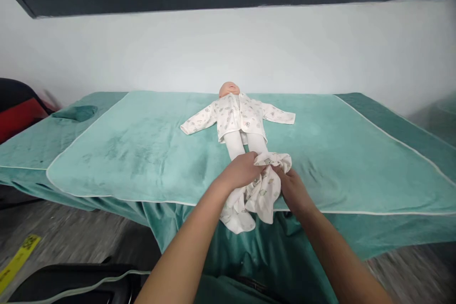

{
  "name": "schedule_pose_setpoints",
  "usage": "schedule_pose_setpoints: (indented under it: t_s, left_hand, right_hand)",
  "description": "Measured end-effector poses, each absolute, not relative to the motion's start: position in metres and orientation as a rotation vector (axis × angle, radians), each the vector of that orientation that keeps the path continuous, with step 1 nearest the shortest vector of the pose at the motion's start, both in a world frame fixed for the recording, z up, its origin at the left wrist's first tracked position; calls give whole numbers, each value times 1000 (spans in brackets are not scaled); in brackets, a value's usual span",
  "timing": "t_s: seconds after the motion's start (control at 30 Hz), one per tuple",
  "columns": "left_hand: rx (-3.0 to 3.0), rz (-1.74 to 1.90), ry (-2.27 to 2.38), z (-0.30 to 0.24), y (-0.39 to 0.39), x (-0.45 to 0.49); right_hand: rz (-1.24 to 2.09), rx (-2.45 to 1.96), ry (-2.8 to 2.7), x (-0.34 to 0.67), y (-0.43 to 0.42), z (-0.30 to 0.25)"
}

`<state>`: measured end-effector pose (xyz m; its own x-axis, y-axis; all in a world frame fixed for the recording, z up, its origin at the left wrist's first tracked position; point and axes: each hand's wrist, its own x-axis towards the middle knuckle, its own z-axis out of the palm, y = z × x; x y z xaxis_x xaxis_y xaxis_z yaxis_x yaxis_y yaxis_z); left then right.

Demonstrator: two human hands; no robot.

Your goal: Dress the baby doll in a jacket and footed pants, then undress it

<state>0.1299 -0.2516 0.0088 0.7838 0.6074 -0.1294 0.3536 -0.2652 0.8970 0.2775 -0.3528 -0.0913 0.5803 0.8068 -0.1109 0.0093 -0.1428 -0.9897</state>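
A baby doll (238,116) lies on its back on a teal blanket (142,152), head toward the wall, wearing a white printed top and white leggings. At its feet, a bunched pair of white printed trousers (261,192) hangs over the table's front edge. My left hand (242,169) grips the left side of the trousers' waistband, fingers curled. My right hand (291,185) grips the right side of it.
The blanket covers a table draped in darker teal cloth (392,118). A folded teal cloth (75,112) lies at the far left. A red and black object (16,109) stands at the left edge. A white wall rises behind.
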Motion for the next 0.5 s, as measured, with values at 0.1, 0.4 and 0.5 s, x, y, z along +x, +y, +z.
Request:
schedule_pose_setpoints:
  t_s: [0.1, 0.4, 0.5]
  left_hand:
    - [1534, 212, 502, 18, -242, 124]
    - [1536, 551, 781, 5, -215, 160]
    - [1836, 606, 885, 1, -205, 170]
  right_hand:
    - [748, -1456, -736, 286, -344, -86]
    - [625, -1552, -852, 308, -292, -70]
    - [744, -1564, -838, 315, -285, -74]
